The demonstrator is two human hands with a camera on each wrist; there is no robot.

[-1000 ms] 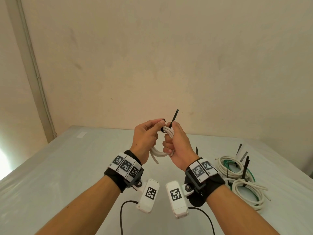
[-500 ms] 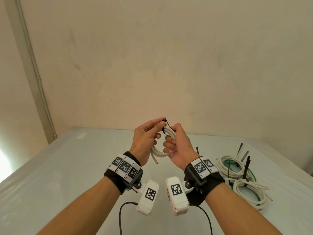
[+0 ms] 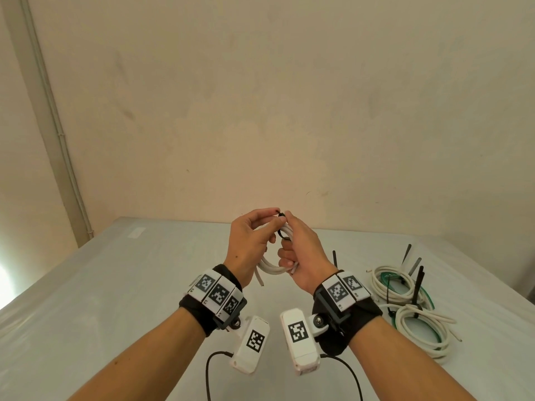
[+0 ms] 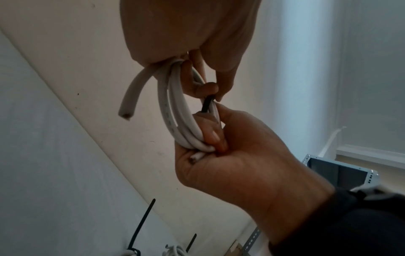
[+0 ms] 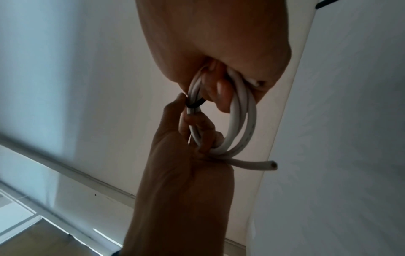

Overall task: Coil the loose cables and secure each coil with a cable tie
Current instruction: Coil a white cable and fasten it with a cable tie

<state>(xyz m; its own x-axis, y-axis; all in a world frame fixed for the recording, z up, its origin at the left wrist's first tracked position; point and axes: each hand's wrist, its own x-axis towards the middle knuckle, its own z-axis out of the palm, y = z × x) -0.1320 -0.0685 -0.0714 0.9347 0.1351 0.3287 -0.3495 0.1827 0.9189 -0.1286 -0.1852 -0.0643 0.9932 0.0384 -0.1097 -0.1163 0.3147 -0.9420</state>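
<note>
Nearest, both forearms reach out over the pale table (image 3: 121, 285), each wrist strapped with a black band carrying white tagged blocks. Above the table's middle, the left hand (image 3: 249, 244) and right hand (image 3: 301, 256) meet around a small white cable coil (image 3: 273, 267) held in the air. The right hand's fingers are curled through and around the coil's loops, clasping them together, with one cut cable end tucked against its palm. The left hand's lower fingers also hook the loops, while its thumb and forefinger pinch the black cable tie (image 3: 281, 224) that wraps the top of the coil; a loose cable end (image 3: 259, 277) hangs below. To the right, on the table, lie two tied coils (image 3: 417, 311), white with some green cable, their black tie tails sticking upward. Farther off stands the plain beige wall (image 3: 289, 96).
</note>
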